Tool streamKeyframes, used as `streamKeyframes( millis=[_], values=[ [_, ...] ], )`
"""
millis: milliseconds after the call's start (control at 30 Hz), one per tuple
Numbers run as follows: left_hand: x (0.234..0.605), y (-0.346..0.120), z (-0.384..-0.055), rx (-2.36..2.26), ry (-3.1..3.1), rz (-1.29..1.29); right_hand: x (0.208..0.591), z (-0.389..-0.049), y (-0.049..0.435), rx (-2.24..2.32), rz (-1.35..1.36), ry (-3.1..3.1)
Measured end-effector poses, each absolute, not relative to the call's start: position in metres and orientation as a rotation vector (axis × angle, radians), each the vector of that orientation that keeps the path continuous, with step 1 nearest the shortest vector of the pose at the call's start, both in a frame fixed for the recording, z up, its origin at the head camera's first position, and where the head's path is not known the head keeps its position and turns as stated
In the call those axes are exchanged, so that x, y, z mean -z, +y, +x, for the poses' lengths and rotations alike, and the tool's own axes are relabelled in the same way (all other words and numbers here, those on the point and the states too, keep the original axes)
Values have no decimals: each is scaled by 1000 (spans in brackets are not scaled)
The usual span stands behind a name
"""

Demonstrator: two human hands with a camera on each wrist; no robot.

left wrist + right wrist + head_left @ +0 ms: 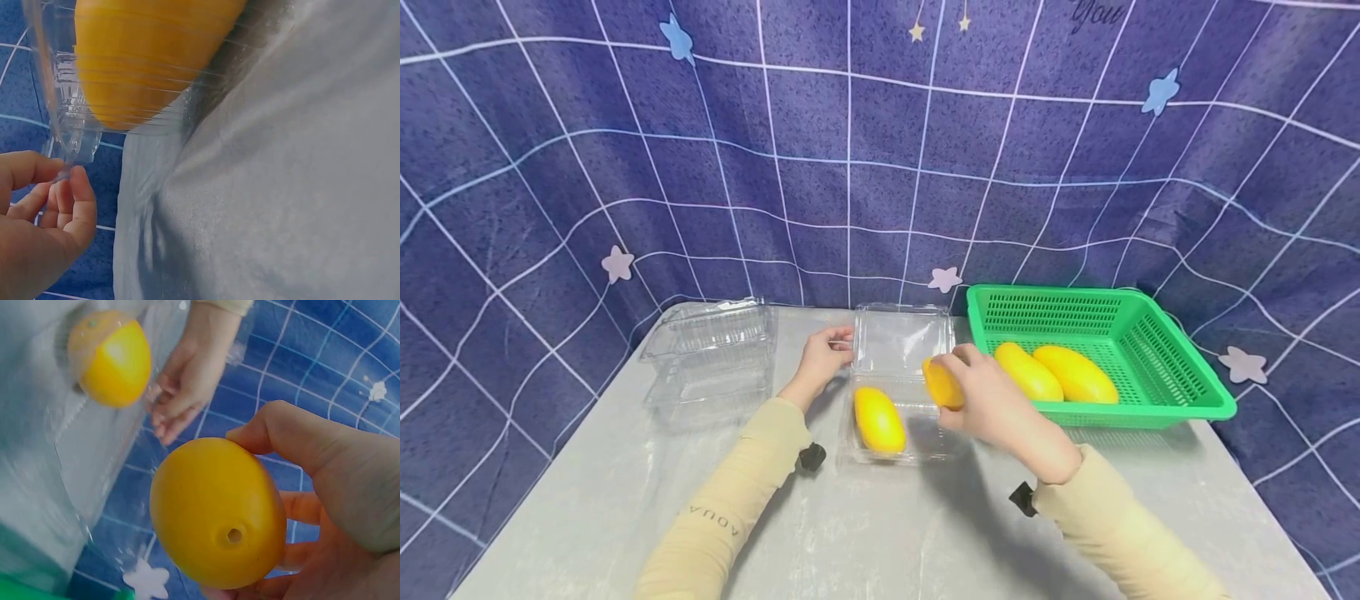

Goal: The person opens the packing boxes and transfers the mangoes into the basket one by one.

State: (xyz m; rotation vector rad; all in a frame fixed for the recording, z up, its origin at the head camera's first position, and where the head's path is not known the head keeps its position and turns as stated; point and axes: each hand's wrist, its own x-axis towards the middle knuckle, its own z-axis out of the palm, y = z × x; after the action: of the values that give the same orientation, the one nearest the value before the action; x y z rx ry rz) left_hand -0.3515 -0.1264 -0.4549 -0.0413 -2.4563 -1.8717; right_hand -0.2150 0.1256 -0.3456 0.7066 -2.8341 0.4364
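Note:
My right hand grips a yellow mango, thumb on one side and fingers on the other, above the right half of an opened clear plastic clamshell box. A small round hole shows in the mango's end. Inside the box's near half, on the left, lies another yellow mango. My left hand is at the box's left side by the hinge. In the left wrist view, the thumb and fingertips of that hand pinch the clear plastic edge.
A green plastic basket stands at the right with two mangoes in it. More clear clamshell boxes sit open at the left of the grey table. A blue gridded curtain hangs behind.

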Motion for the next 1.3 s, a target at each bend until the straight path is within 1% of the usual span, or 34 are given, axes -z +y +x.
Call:
streamKeyframes(
  millis=[300,733,767,1033,1300],
  values=[
    [460,-126,-355,1945,-2468,-8,330,-223,159,-481,661,-2757],
    [464,-130,-348,2023,-2461,14,324,-233,200,-565,571,-2731],
    [461,-130,-345,2052,-2462,17,324,-233,202,-564,563,-2734],
    [468,-134,-339,2141,-2449,69,319,-232,222,-559,535,-2753],
    [463,-137,-322,2274,-2463,135,313,-230,246,-525,473,-2735]
  ],
)
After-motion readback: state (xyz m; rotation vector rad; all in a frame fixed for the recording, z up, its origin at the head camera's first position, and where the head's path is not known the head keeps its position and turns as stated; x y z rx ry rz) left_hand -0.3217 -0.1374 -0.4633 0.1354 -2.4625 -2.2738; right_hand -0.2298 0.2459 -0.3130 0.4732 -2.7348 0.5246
